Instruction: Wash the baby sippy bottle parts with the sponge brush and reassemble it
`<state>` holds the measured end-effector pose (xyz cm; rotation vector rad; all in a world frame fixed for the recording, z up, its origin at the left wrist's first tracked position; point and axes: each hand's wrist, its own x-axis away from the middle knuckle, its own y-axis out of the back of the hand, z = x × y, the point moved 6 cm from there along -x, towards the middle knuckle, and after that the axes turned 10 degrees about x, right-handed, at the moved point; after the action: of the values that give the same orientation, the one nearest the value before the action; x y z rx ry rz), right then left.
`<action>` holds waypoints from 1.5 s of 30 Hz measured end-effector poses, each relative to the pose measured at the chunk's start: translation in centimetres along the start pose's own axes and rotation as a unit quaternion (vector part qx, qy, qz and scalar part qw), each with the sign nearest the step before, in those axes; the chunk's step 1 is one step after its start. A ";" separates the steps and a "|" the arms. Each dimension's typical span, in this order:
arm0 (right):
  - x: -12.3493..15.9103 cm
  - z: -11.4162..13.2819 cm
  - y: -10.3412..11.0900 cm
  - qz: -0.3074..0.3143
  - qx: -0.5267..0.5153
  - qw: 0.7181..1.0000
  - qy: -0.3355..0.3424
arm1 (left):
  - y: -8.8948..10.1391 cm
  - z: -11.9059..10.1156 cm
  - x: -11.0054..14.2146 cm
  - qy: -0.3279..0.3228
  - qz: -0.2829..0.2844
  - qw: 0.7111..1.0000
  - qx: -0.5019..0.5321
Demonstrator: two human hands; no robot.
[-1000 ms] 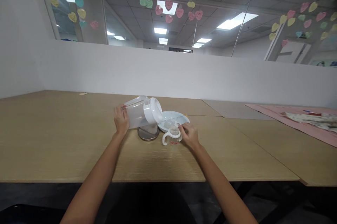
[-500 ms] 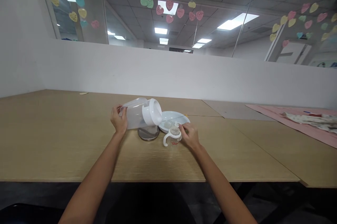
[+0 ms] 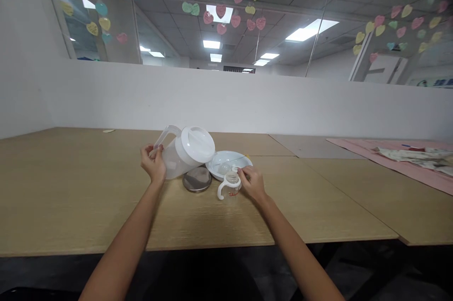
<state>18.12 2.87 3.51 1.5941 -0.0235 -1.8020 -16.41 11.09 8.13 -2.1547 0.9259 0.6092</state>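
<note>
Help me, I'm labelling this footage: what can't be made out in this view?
All in the head view:
- Pitcher: base partly hidden behind the left grip.
- Handled cup: right side partly covered by the right grip.
- Red lettering on the handled cup: too small to read.
- Pink cloth: cut off by the picture's right edge.

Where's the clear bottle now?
In the head view, the bottle stands on the table below centre, in front of the white dish, left of the right hand.

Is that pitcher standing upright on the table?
No, the pitcher is held tilted in the left grip, its white lid leaning right.
</note>
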 end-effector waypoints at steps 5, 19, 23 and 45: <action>0.0 0.0 0.0 -0.003 0.001 1.000 0.000 | 0.0 0.3 -0.1 0.005 -0.008 1.000 0.000; 0.0 -0.1 0.0 -0.004 0.002 1.000 -0.003 | -0.1 0.4 -0.1 0.001 -0.002 1.000 0.015; 0.0 -0.1 0.0 -0.002 0.000 1.000 -0.004 | -0.6 -0.4 0.2 -0.013 0.019 0.999 0.027; 0.1 -0.2 -0.1 0.005 -0.002 1.000 -0.009 | -1.9 -0.8 1.3 -0.021 0.074 0.996 0.055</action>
<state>18.23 2.95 3.34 1.5724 -0.0344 -1.8076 -14.09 10.84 8.64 -1.9814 1.0784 0.6585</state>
